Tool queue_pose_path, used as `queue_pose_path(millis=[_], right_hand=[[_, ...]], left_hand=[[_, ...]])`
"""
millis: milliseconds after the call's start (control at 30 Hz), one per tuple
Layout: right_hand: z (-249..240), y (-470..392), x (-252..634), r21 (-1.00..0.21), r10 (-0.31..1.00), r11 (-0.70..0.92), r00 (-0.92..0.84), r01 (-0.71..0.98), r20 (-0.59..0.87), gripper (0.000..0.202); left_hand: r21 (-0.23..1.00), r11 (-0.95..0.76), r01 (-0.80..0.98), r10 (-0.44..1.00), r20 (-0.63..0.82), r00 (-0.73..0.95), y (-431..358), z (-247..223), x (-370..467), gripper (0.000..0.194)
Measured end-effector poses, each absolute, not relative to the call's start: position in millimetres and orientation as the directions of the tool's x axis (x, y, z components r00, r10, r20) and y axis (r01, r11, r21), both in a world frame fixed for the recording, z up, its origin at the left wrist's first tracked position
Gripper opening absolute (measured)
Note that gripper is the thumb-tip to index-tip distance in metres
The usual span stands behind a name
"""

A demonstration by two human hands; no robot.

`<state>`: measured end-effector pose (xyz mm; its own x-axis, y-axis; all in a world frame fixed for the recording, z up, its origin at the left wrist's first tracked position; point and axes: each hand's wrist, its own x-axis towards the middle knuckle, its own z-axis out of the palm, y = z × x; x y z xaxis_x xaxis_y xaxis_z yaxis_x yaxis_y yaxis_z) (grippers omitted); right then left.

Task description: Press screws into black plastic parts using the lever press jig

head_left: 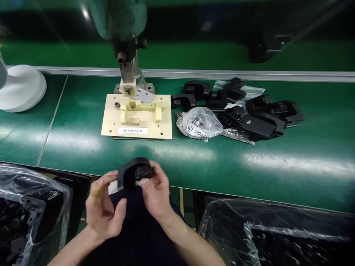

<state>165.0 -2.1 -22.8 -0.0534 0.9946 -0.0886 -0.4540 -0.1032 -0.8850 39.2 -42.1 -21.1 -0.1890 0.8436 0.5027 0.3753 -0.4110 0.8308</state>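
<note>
In front of my body, just off the bench's near edge, my right hand (156, 194) grips a black plastic C-shaped clamp (123, 173) by its ribbed knob (143, 171), thumb below and fingers behind. My left hand (104, 207) is at the clamp's left side, thumb spread away; its fingertips are at or very close to the clamp's edge, and contact is hard to tell. A yellowish wrap covers one finger of that hand. Beyond the hands, a cream fixture plate (111, 114) with raised blocks and a white label sits under a green press (119, 22).
Several black clamp parts (255, 125) lie piled right of the fixture, beside a plastic bag of small metal pieces (198, 122). A white round base (24, 88) stands at left. Plastic-lined bins with black parts flank me: left bin (55, 184), right bin (222, 214).
</note>
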Motion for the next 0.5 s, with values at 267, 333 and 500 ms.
queue_pose_path(millis=[267,333,500], right_hand=[[-19,30,202,-0.615,0.743,0.648,-0.191,0.449,0.642,0.034],[-24,32,202,-0.468,0.672,0.712,-0.316,0.523,0.669,0.027],[-41,30,196,-0.388,0.683,0.696,-0.39,0.604,0.618,0.021]], left_hand=[[0.84,-0.355,0.41,0.899,0.427,-0.095,-26,-25,27,0.058],[0.764,-0.445,0.467,0.872,0.488,0.032,-13,-23,21,0.063],[0.658,-0.546,0.518,0.835,0.481,0.269,9,-27,16,0.063]])
